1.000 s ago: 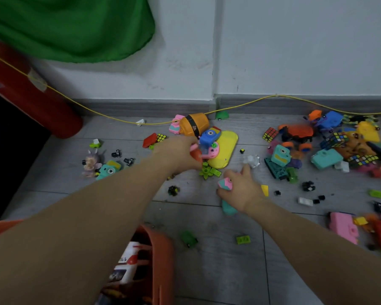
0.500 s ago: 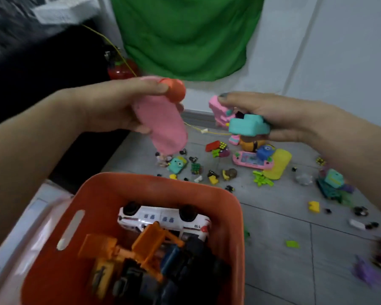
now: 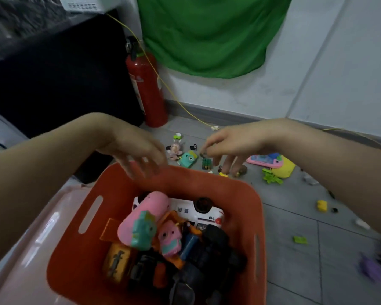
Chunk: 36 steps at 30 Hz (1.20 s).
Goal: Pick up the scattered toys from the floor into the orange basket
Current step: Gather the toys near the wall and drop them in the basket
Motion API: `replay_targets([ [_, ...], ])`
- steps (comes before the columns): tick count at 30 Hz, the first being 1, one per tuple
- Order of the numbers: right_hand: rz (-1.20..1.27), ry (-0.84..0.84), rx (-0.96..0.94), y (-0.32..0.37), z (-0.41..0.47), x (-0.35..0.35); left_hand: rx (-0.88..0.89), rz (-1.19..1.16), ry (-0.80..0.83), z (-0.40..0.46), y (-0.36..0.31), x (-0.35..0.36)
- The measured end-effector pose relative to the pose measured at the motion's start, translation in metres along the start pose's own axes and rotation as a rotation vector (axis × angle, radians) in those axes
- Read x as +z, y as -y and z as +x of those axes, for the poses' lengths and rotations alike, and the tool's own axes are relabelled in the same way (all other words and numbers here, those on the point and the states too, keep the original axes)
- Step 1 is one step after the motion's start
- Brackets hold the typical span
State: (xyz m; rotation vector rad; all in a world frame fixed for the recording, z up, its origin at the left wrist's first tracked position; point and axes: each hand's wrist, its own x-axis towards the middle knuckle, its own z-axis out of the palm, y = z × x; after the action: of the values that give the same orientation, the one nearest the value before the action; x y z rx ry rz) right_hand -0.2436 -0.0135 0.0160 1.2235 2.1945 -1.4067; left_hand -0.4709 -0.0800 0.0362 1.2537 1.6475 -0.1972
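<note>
Head view: both hands hover over the orange basket's (image 3: 240,194) far rim, left hand (image 3: 139,148) and right hand (image 3: 229,144) with fingers spread, holding nothing. Pink toy (image 3: 145,214) lies inside; scattered toys (image 3: 187,159) dot the floor (image 3: 295,216) beyond.

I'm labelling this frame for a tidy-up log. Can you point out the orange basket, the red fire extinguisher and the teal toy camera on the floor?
orange basket (image 3: 218,183): head view, far rim.
red fire extinguisher (image 3: 149,89): head view, middle of cylinder.
teal toy camera (image 3: 187,160): head view, front face.
</note>
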Motion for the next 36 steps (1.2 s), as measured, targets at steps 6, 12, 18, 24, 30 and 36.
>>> replay_targets([
  [6,0.091,-0.326,0.210,-0.106,0.034,-0.009,0.248,0.073,-0.419,0.072,-0.042,0.012],
  [12,-0.202,-0.364,0.441,-0.192,0.061,-0.006,0.119,0.247,-0.275,0.148,-0.071,0.041],
  [18,-0.316,-0.476,0.464,-0.255,0.074,-0.020,0.034,0.474,-0.096,0.211,-0.133,0.073],
  [24,-0.276,-0.655,0.408,-0.297,0.094,-0.037,-0.090,0.706,-0.042,0.253,-0.176,0.112],
  [30,-0.340,-0.551,0.365,-0.323,0.115,-0.048,-0.164,0.877,-0.002,0.277,-0.175,0.131],
  [36,-0.465,-0.627,0.279,-0.323,0.121,-0.037,-0.045,0.877,-0.021,0.297,-0.156,0.137],
])
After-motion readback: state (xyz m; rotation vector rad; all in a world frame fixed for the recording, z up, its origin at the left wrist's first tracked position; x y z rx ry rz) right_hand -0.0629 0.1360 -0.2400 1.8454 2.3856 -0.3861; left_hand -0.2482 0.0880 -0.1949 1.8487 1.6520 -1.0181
